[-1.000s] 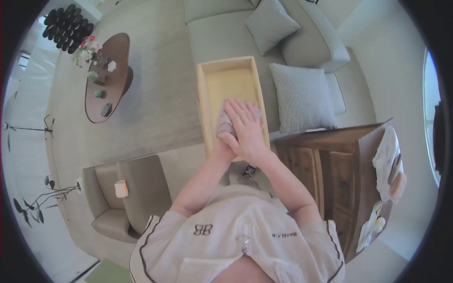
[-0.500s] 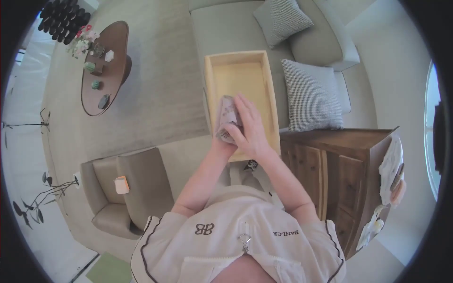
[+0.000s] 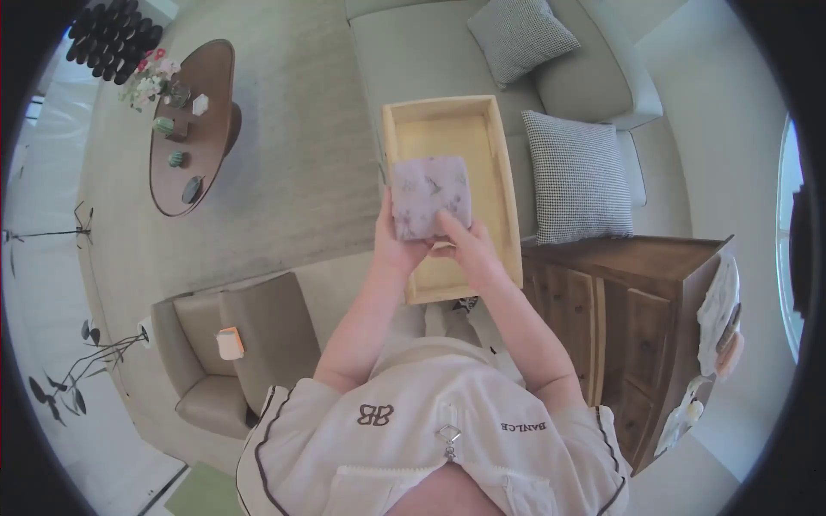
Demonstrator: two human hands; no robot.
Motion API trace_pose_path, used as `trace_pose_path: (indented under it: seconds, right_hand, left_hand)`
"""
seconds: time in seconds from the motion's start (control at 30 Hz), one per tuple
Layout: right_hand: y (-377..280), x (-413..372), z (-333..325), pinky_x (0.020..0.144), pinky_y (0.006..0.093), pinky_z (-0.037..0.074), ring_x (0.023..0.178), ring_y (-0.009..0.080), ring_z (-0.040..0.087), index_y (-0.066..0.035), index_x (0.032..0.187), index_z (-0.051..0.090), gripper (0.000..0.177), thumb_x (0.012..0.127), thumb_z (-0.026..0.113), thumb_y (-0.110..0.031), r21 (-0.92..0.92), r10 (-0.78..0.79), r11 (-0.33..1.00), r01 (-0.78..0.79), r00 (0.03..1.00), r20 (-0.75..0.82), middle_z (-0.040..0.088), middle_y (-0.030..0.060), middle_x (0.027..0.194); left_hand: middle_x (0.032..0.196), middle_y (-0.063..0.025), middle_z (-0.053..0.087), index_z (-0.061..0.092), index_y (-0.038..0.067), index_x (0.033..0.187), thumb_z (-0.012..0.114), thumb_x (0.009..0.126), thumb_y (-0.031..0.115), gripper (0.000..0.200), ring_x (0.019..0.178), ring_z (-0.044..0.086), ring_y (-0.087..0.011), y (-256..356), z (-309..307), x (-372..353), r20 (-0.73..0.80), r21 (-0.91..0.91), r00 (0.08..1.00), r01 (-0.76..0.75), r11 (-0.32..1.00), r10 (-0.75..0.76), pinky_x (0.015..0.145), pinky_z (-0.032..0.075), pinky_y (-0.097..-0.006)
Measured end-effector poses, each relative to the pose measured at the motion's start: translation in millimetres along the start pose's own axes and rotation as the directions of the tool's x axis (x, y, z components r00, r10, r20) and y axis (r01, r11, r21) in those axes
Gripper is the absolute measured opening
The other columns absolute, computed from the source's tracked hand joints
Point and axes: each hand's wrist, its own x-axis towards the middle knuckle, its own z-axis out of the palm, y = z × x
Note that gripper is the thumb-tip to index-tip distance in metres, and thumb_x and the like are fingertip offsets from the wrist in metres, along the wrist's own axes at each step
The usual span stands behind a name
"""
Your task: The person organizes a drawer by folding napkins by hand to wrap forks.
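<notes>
A folded lilac cloth (image 3: 430, 196) with darker printed marks is held up as a flat square in both hands. My left hand (image 3: 396, 242) grips its left and lower edge, with most fingers hidden underneath. On the lower right corner, my right hand (image 3: 470, 248) pinches it, thumb on top. Below the cloth is a shallow pale wooden drawer (image 3: 504, 202), its bottom partly covered by the cloth and hands.
A dark wooden cabinet (image 3: 632, 258) with a dark open bay stands at right. Behind lie a grey sofa (image 3: 413, 52) and checked cushions (image 3: 581, 176). At left are an oval coffee table (image 3: 206, 129) and a beige armchair (image 3: 267, 335).
The cloth was a narrow bundle between my hands with my right hand over it. Now it lies flat as a wider square, and my right hand has moved down to its lower corner.
</notes>
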Motion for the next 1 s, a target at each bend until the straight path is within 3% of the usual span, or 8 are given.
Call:
trace_pose_path:
  seconds: [0.1,0.13,0.3,0.4,0.5,0.6,0.77,1.0]
  right_hand:
    - [-16,-9,-4,0.07,0.0277,0.049,0.085,0.0137,0.056,-0.002,0.11,0.053,0.047,0.08,0.062,-0.037,-0.484,-0.004,0.874,-0.037,0.996,-0.084,0.06,0.0063,0.098]
    - [-21,-13,-4,0.081,0.0319,0.043,0.097,0.0186,0.051,-0.002,0.116,0.049,0.046,0.082,0.061,-0.029,-0.647,-0.316,0.738,0.19,0.945,-0.083,0.054,0.0091,0.109]
    - [-49,-20,16,0.104,0.047,0.031,0.126,0.0364,0.036,0.004,0.128,0.041,0.045,0.093,0.045,-0.025,-0.852,-0.961,-0.122,0.509,0.154,0.229,0.042,0.0212,0.132]
    - [-10,18,32,0.105,0.0491,0.023,0.125,0.0332,0.039,-0.004,0.125,0.051,0.047,0.086,0.038,-0.028,-0.858,-0.807,-0.31,0.41,0.363,0.465,0.052,0.011,0.126]
    - [2,37,34,0.107,0.0494,0.021,0.125,0.0305,0.039,-0.003,0.128,0.048,0.051,0.085,0.043,-0.032,-0.851,-0.691,-0.328,0.411,0.51,0.513,0.048,0.011,0.132]
    - [6,38,34,0.106,0.0513,0.019,0.126,0.0333,0.039,-0.003,0.125,0.05,0.049,0.086,0.053,-0.032,-0.8,-0.68,-0.164,0.577,0.522,0.515,0.046,0.0131,0.133]
    - [8,39,10,0.1,0.0361,0.036,0.119,0.0226,0.045,-0.007,0.122,0.049,0.044,0.084,0.059,-0.027,-0.518,-0.602,0.726,0.452,0.782,-0.161,0.049,0.0107,0.126]
    - [52,73,-22,0.09,0.0282,0.043,0.102,0.0146,0.054,-0.002,0.118,0.052,0.046,0.079,0.065,-0.022,-0.189,0.034,0.98,-0.067,0.984,-0.173,0.06,0.007,0.11]
  left_hand:
    - [0.124,-0.0121,0.053,0.051,0.011,0.123,0.052,0.082,0.056,0.061,0.114,0.05,-0.0296,3,11,-3,-0.164,-0.05,0.981,-0.117,0.992,0.107,0.088,0.042,-0.042]
    - [0.126,-0.012,0.052,0.05,0.012,0.125,0.048,0.085,0.056,0.06,0.116,0.048,-0.0299,7,12,-4,-0.189,-0.021,0.973,-0.14,0.99,0.133,0.091,0.04,-0.0437]
    - [0.134,-0.0117,0.045,0.044,0.01,0.132,0.04,0.09,0.054,0.06,0.125,0.04,-0.0296,4,19,-2,-0.291,-0.01,0.947,-0.146,0.989,0.137,0.103,0.031,-0.0484]
    - [0.147,-0.0027,0.013,0.009,0.008,0.141,0.039,0.086,0.027,0.066,0.137,0.008,-0.0208,-45,-3,28,0.329,-0.019,0.783,-0.553,0.833,0.528,0.112,0.001,-0.0431]
    - [0.143,-0.0017,0.022,0.019,0.011,0.138,0.042,0.087,0.033,0.06,0.134,0.017,-0.0183,-30,15,24,0.236,-0.055,0.864,-0.444,0.894,0.444,0.11,0.01,-0.0382]
    - [0.134,-0.0033,0.043,0.041,0.015,0.131,0.045,0.089,0.047,0.053,0.126,0.037,-0.0178,0,28,-4,-0.116,-0.112,0.983,-0.157,0.981,0.144,0.105,0.03,-0.0339]
    - [0.133,-0.0087,0.047,0.044,0.015,0.133,0.039,0.085,0.064,0.069,0.121,0.045,-0.0259,31,-2,-6,-0.243,0.085,0.964,-0.087,0.993,0.105,0.093,0.04,-0.0406]
    - [0.102,-0.0078,0.063,0.061,0.008,0.104,0.047,0.087,0.053,0.05,0.091,0.058,-0.0178,16,-26,29,-0.456,0.428,0.875,0.054,0.902,0.164,0.078,0.047,-0.0321]
